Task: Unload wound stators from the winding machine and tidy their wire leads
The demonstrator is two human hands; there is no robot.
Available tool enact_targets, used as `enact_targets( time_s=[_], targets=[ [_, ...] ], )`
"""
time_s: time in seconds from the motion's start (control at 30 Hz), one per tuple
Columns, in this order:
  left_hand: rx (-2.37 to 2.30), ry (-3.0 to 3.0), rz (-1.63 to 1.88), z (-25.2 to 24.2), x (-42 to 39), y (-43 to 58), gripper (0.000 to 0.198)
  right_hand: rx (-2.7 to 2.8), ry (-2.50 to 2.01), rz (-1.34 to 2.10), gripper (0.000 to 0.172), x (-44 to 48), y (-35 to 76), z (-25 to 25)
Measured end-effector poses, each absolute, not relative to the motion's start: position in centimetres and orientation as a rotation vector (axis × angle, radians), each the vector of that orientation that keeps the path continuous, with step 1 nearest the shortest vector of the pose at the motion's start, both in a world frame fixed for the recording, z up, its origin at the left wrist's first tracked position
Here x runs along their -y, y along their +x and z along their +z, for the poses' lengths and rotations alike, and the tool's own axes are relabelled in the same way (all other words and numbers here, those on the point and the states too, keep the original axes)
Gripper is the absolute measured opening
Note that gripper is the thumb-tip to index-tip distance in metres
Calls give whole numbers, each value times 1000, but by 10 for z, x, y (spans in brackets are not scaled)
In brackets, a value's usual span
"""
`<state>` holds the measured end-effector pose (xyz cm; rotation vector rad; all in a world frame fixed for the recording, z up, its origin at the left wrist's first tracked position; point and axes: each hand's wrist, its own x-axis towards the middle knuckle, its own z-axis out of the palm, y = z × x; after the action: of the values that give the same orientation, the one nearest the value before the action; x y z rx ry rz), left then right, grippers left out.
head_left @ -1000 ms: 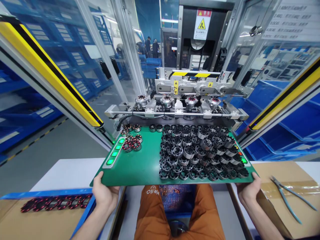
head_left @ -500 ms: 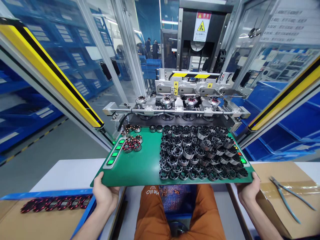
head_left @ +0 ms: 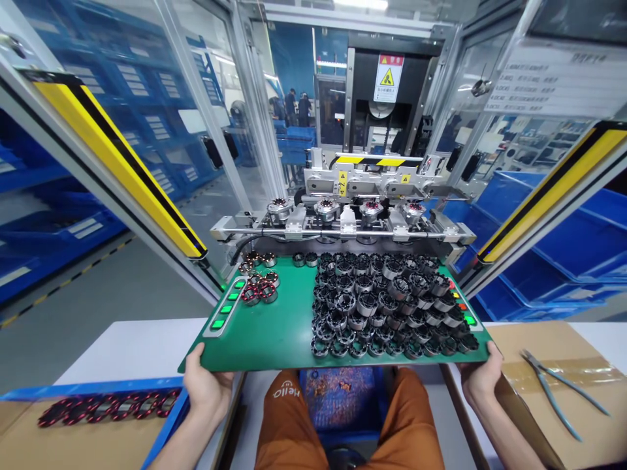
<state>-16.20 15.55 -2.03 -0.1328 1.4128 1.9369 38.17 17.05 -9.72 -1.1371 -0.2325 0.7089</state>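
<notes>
A green tabletop board spans the front of the machine. My left hand grips its near left corner, thumb on top and fingers underneath. At the near right corner my right hand holds the edge the same way. Rows of dark bare stator cores are stacked over the board's right half. Several wound stators with copper and red parts sit at its far left. Behind the board, the winding machine carries stators on its row of holders.
Lit green buttons line the board's left side. Pliers lie on cardboard at right. Wound stators stand in a row inside a blue-rimmed tray at left. Yellow-black posts flank the machine. Below is a blue bin.
The view has tilted up slightly, showing more of the machine frame's top. Both hands keep their hold on the board's corners, and the stators on it stay in place.
</notes>
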Motion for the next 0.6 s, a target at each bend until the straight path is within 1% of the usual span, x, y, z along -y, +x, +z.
enact_targets(
  time_s=[0.13, 0.33, 0.6],
  targets=[
    [-1411, -141, 1962, -29, -157, -163, 14, 199, -1186, 653, 43, -171, 378, -92],
    [-1406, -76, 2006, -45, -160, -166, 25, 186, -1218, 644, 43, -171, 373, -86],
    [-1401, -85, 2007, -42, -159, -164, 23, 190, -1195, 664, 36, -170, 368, -80]
  ],
)
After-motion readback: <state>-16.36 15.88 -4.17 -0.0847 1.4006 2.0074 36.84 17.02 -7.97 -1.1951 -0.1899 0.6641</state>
